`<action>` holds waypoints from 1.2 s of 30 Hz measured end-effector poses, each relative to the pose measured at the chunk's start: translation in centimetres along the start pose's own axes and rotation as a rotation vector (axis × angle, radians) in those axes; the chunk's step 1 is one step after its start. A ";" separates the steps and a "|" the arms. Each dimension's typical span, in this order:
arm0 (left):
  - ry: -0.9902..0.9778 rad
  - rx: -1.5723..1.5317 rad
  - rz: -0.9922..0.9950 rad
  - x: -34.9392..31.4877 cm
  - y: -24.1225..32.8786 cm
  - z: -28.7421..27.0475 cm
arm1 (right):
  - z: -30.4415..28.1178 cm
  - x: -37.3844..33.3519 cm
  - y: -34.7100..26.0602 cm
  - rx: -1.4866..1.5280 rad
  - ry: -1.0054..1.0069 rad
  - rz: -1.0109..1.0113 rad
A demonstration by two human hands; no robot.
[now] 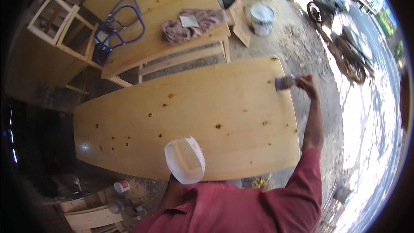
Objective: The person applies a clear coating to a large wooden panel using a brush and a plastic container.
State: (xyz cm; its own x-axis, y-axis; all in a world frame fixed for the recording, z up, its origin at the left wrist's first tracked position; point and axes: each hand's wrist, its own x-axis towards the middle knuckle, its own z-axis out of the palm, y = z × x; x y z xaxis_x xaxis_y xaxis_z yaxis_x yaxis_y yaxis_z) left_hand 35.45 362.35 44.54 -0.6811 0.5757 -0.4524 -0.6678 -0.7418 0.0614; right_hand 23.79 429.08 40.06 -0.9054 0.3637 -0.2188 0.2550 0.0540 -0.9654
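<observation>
Wooden tabletop (pixel 194 112): at its right end, brush (pixel 284 83) gripped by right hand (pixel 306 85); at its near edge, white container (pixel 185 159) held by mostly hidden left hand (pixel 173 181).

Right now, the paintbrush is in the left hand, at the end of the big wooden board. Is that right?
Not quite: the head view shows the paintbrush in the right hand. It is at the end of the big wooden board.

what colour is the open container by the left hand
Whitish and translucent; the open container shows best in the head view.
</observation>
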 end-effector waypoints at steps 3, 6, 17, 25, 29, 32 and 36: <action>-0.067 0.078 0.042 0.0 0.5 -0.7 | -2.4 -0.8 -0.4 0.023 0.077 0.064; -0.109 0.095 0.048 -0.9 1.3 -1.0 | -4.0 -1.9 -1.1 0.013 0.130 0.016; -0.043 0.133 0.158 -6.6 6.4 -5.6 | 16.1 -16.0 -10.6 0.295 0.297 -0.342; 0.008 0.169 0.361 -14.4 13.7 -8.4 | 46.5 -37.2 -21.5 0.267 -0.299 -0.332; -0.017 0.240 0.606 -18.8 17.9 -10.3 | 57.2 -45.2 -25.4 -0.123 -0.567 -0.519; 0.012 0.103 0.573 -23.9 20.4 -12.2 | 64.7 -49.6 -26.2 -0.270 -0.666 -0.697; 0.013 0.121 0.743 -28.9 23.8 -14.9 | 73.7 -54.4 -24.0 -0.601 -0.742 -0.675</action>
State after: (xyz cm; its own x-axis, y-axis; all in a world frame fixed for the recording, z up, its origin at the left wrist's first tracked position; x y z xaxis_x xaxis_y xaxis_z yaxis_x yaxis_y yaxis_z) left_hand 43.75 322.91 45.79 -0.9623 -0.0656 -0.2639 -0.0632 -0.8899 0.4517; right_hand 41.89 339.43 64.71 -0.8440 -0.5284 0.0920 -0.4137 0.5322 -0.7387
